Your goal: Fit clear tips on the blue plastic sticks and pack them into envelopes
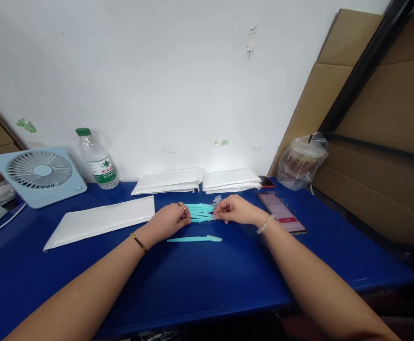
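Observation:
Several turquoise eyebrow razors (200, 208) lie side by side on the blue table, between my hands. My left hand (167, 220) is closed, with its fingertips on the handle end of the nearest razor in the bunch. At the other end my right hand (238, 210) pinches that razor's pale blade end; whether a clear cap is between the fingers I cannot tell. A single eyebrow razor (194, 239) rests apart, closer to me, its blade end pointing right. Small clear caps (217, 200) are lying just behind my right fingertips.
White padded mailers (167, 179) are stacked along the wall, with another white mailer (100, 221) at left. A phone (281, 213) lies right of my right hand. Farther out are a blue fan (41, 173), a water bottle (98, 161) and a bagged drink cup (301, 161).

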`<action>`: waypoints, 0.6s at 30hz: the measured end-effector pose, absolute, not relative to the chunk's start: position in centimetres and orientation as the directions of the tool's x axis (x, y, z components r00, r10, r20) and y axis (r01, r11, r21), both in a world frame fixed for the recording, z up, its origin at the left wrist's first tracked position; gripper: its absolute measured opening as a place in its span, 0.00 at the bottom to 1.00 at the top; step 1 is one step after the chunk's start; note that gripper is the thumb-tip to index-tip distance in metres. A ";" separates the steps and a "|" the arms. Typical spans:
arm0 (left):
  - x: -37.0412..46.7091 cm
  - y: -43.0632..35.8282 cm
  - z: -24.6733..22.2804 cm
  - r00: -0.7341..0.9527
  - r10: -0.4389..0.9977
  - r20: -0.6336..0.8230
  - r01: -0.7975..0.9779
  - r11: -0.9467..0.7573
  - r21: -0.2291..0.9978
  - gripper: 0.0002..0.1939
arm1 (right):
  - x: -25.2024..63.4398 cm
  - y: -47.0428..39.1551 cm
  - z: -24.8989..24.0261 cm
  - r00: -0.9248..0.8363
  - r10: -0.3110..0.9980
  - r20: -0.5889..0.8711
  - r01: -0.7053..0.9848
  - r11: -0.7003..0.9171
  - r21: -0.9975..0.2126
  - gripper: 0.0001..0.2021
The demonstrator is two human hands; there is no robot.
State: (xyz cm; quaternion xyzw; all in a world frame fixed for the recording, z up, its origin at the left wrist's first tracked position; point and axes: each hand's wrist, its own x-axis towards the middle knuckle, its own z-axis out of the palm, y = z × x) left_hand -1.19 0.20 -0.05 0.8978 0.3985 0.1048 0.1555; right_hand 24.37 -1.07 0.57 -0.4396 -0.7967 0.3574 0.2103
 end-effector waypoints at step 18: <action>-0.5 -0.6 -0.4 0.706 0.706 -0.052 0.616 -0.575 0.539 0.16 | 24.3 -1.6 1.2 -0.598 0.795 -0.102 0.531 0.298 -0.794 0.11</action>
